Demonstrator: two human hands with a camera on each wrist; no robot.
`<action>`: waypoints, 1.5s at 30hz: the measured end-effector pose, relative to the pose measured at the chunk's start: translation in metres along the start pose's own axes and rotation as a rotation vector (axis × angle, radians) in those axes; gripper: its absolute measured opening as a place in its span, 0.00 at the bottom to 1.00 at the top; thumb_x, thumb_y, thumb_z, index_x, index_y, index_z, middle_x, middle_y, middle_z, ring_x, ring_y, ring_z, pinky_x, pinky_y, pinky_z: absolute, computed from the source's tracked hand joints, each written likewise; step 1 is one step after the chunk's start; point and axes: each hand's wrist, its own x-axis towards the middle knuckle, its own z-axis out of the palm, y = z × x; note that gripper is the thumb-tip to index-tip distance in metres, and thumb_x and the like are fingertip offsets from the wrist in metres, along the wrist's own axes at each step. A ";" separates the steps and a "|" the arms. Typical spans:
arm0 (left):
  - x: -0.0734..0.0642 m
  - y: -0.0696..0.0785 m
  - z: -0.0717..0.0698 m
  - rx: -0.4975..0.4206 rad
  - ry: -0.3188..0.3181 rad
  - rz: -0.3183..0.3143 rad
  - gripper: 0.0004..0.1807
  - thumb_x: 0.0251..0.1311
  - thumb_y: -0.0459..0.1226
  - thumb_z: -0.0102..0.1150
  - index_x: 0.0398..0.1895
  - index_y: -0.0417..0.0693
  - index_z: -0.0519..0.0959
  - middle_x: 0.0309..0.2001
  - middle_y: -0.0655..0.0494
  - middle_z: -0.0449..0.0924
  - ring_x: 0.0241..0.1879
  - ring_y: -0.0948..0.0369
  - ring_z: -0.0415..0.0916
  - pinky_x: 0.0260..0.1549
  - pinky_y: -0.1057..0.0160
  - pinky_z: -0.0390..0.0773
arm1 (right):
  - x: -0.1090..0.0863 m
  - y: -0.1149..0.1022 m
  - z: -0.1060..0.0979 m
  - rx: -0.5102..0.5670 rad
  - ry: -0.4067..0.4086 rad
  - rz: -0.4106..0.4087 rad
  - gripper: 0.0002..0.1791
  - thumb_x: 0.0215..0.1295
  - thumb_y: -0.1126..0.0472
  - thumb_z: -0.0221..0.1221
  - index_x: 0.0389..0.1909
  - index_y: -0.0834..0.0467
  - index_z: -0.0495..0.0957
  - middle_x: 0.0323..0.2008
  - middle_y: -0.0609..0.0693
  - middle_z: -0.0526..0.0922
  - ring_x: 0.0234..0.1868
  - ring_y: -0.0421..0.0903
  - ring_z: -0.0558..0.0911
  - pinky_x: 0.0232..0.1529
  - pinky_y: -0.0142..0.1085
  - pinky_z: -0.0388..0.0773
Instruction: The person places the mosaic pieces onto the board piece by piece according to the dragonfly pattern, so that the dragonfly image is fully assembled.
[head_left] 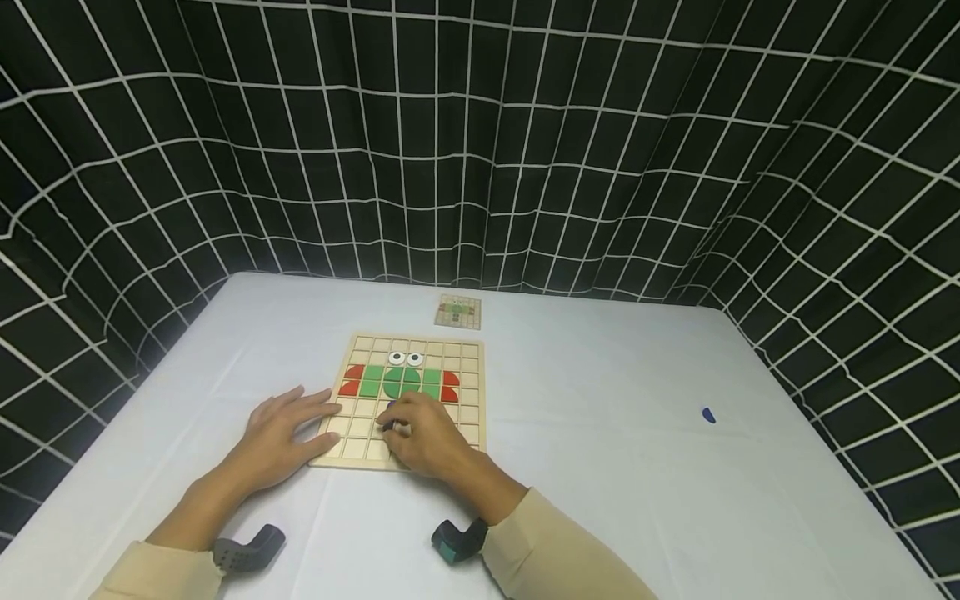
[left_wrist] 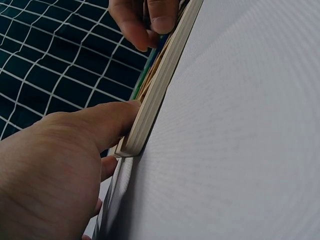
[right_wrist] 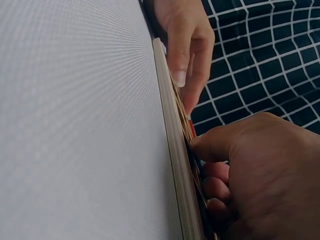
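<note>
A square wooden grid board (head_left: pixel 360 427) lies on the table, with flat coloured pieces set in its cells. Green pieces (head_left: pixel 402 382) fill the middle, red pieces (head_left: pixel 349 387) flank them on both sides, and two round eye pieces (head_left: pixel 406 358) sit above. My left hand (head_left: pixel 281 437) rests along the board's left edge with spread fingers, its thumb (left_wrist: pixel 117 120) at the near corner. Over the lower middle cells, my right hand (head_left: pixel 429 435) pinches a small dark blue piece (head_left: pixel 388 425), partly hidden by the fingers. Another bit of blue (head_left: pixel 392 404) shows just above those fingertips.
Behind the board lies a small pattern card (head_left: pixel 458 311) picturing a similar figure on a grid. A loose blue half-round piece (head_left: pixel 708 415) is far to the right on the white-covered table (head_left: pixel 600 400). A dark curtain with white grid lines (head_left: pixel 465 150) surrounds the table's back and sides.
</note>
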 end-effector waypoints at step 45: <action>0.001 0.002 0.001 -0.008 -0.001 -0.006 0.24 0.58 0.51 0.63 0.56 0.53 0.78 0.66 0.46 0.69 0.69 0.39 0.52 0.66 0.34 0.43 | -0.156 0.118 -0.263 -0.147 0.795 0.314 0.13 0.61 0.68 0.61 0.47 0.63 0.82 0.36 0.34 0.75 0.37 0.31 0.72 0.36 0.20 0.67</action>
